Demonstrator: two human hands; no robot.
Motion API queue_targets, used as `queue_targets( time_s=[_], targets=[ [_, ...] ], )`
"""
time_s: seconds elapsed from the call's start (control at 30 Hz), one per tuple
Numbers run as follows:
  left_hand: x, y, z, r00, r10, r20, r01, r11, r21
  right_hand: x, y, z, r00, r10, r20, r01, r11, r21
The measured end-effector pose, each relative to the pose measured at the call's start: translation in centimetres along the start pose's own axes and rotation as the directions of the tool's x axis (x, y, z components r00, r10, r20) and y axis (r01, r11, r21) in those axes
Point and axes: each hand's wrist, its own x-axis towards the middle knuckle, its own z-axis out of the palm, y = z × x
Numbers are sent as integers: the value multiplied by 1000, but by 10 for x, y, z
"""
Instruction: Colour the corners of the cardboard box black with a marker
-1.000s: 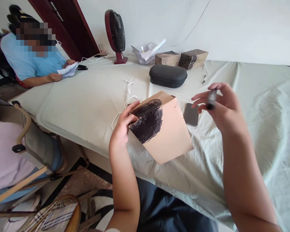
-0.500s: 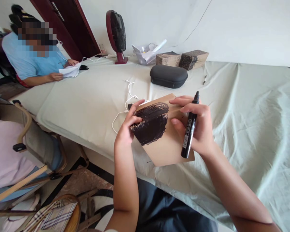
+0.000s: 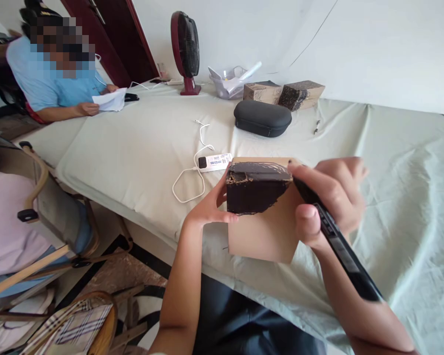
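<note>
A brown cardboard box stands near the table's front edge, its upper left part covered in black ink. My left hand grips the box's left side, thumb on the near face and fingers behind. In my right hand is a black marker, held slanted with its tip end at the inked upper edge of the box and its rear end down to the right. The marker's tip is partly hidden by the index finger, so I cannot tell whether it touches the cardboard.
Behind the box lie a white power bank with a cable and a black hard case. Farther back stand two scribbled boxes, a plastic basket and a red fan. A person in blue sits at left holding papers.
The box has turned more upright and shifted right. My left hand has slid to its side. My right hand has swung the marker from upright to slanted, tip toward the inked edge.
</note>
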Motion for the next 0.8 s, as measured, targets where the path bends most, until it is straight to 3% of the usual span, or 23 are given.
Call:
queue_targets(
  time_s=[0.2,0.47,0.6,0.8],
  targets=[
    [4,-3,3,1000,-20,6,20,1000,18,13,-21,-13,980,-7,197,-7,998,67],
    [6,8,16,1000,-9,-1,9,983,182,16,-40,-9,916,-83,393,42,993,112],
    [7,15,19,999,-37,-34,44,970,239,17,-47,-7,905,-78,418,38,994,103],
    [7,15,19,1000,-16,15,12,982,187,20,-50,-10,913,-35,406,-9,994,107]
  ],
)
